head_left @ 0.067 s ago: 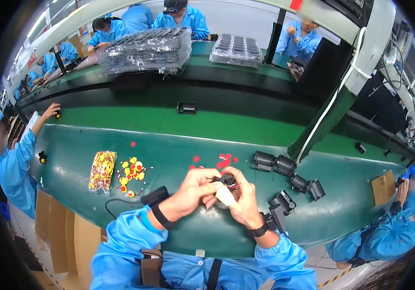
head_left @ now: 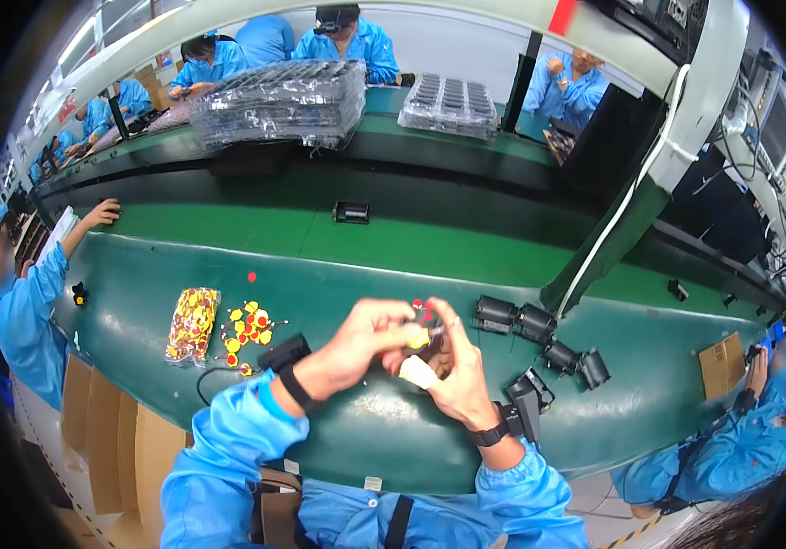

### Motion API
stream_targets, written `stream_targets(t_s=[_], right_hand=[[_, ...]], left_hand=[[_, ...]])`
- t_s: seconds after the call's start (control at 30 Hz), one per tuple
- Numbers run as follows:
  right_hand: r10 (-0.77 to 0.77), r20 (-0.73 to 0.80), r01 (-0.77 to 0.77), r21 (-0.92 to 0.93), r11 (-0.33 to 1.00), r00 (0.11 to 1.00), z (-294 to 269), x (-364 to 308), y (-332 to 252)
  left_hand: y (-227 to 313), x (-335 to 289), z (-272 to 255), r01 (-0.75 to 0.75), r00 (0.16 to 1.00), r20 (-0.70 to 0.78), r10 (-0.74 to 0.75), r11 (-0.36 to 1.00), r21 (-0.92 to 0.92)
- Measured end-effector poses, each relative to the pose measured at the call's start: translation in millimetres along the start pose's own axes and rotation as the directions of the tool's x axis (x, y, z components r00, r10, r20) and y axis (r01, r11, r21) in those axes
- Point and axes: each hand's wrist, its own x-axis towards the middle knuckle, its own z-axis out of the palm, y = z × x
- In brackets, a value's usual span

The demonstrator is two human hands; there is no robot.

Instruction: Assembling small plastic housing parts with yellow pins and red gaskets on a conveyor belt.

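My left hand (head_left: pixel 370 343) is closed, its thumb and fingertips pinching a small yellow disc-shaped piece (head_left: pixel 419 338) in front of me. Facing it, my right hand (head_left: pixel 460 377) curls around the other side, index finger raised and a white covering (head_left: pixel 419 371) on its thumb. Dark material shows between the two hands, mostly hidden by fingers, so I cannot make out what my right fingers hold. Just beyond the fingertips lie small red discs (head_left: pixel 418 304). Left of my hands are loose yellow-and-red discs with short leads (head_left: pixel 251 322) and a clear bag of similar pieces (head_left: pixel 193 325).
Several black cylindrical housings (head_left: pixel 495 314) stand right of my hands on the green table (head_left: pixel 320 457). Another black part (head_left: pixel 352 212) lies on the far green strip. A slanted post (head_left: pixel 626 220) rises at the right. Co-workers sit on both sides; a cardboard box (head_left: pixel 721 360) is far right.
The black part with wires that showed between my fingers is now mostly hidden, and a yellow disc shows there. My left hand has turned slightly; my right index finger points more upward.
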Motion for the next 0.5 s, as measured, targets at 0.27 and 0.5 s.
stream_targets(t_s=[0.27,0.5], right_hand=[[0.034,-0.342,0.072,0.292,0.954,0.939,-23,11,18],[0.0,-0.368,0.065,0.164,0.984,0.93,-23,-3,10]], left_hand=[[-26,125,-92,0.15,0.926,-0.253,0.279,0.343,0.927],[39,-5,-65,-0.159,0.783,0.099,0.614,0.044,0.986]])
